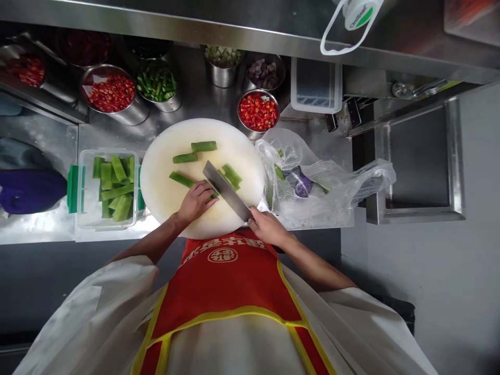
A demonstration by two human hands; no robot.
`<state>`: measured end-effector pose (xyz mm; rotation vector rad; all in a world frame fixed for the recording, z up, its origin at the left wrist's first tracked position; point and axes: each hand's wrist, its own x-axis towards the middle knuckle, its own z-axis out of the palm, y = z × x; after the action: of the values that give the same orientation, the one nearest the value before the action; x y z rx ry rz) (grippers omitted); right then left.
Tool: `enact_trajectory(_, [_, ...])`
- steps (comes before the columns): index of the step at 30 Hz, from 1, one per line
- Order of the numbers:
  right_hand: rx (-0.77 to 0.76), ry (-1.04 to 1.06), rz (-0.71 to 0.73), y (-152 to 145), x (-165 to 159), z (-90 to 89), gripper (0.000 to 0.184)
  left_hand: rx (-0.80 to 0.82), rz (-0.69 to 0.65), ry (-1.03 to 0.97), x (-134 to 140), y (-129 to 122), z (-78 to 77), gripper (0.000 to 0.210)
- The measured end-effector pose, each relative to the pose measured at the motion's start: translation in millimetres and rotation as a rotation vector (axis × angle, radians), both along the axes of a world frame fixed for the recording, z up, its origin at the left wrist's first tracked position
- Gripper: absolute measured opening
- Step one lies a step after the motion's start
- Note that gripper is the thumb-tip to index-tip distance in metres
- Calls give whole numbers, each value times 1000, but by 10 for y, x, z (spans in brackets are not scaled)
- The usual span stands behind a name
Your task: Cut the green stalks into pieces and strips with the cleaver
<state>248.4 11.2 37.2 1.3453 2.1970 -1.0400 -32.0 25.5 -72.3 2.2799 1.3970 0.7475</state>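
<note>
A round white cutting board [164, 198] lies at the middle of the counter. On it my left hand [197, 200] presses down on a green vegetable stalk [181, 179], fingers curled over its near end and partly hiding it. My right hand [267, 225] is closed around the handle of a cleaver [228, 191]. The blade slants up and left across the board, just right of my left fingertips. Cut green pieces [232, 176] lie right of the blade. Two more stalk lengths [203, 146] rest farther back on the board.
Left of the board stands a clear plastic box [82, 219] of green pieces. Metal containers of chopped red chillies [258, 111], green chillies [156, 83] and diced vegetables line the back. A plastic bag [336, 192] lies on the right. A steel shelf [234, 26] overhangs the counter.
</note>
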Motion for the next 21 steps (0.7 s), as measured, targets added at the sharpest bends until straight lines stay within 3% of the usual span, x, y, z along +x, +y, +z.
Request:
enact_trajectory(7, [86, -77, -47, 155, 151, -2, 26, -17, 25, -58, 336, 180, 65, 20])
enact_trajectory(11, [94, -126, -2, 127, 76, 65, 26, 27, 111, -110, 233, 143, 27, 21])
enact_trajectory(17, [66, -183, 78, 66, -56, 226, 28, 18, -82, -3, 31, 141, -58, 22])
enact_trajectory(21, [69, -192, 87, 25, -77, 361, 28, 31, -89, 40, 45, 188, -70, 23])
